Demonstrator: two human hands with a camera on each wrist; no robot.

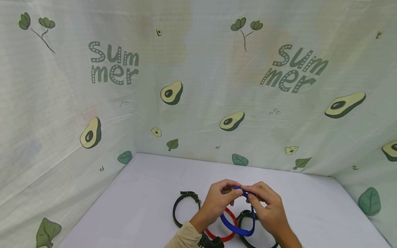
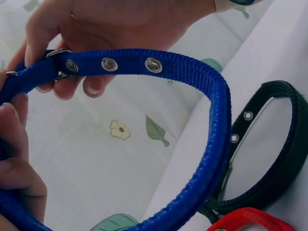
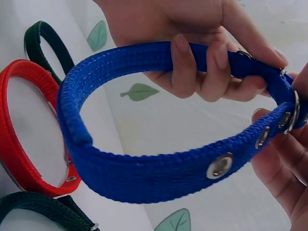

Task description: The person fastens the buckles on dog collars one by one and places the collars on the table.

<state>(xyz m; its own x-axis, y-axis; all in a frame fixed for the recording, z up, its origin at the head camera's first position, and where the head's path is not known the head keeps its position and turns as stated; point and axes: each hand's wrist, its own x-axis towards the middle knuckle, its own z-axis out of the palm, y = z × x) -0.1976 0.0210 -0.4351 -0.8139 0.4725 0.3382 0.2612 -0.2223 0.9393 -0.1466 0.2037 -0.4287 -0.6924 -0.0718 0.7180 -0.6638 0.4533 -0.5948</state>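
Observation:
Both hands hold up a blue webbing collar (image 1: 247, 233) with a metal buckle (image 3: 295, 113), a D-ring and metal-rimmed eyelets (image 2: 153, 65). My left hand (image 1: 217, 199) pinches the collar at its buckle end with thumb and fingers. In the right wrist view, some left fingers (image 3: 182, 67) pass over the band. Close beside it, my right hand (image 1: 270, 206) pinches the strap at the buckle. The collar forms a loop hanging below both hands. Fingers partly hide where the strap meets the buckle.
On the white table (image 1: 149, 193) lie a red collar (image 1: 229, 237) below the hands, a dark green collar (image 1: 175, 212) to the left and another dark collar (image 1: 246, 243) to the right. A printed cloth (image 1: 198, 69) hangs behind.

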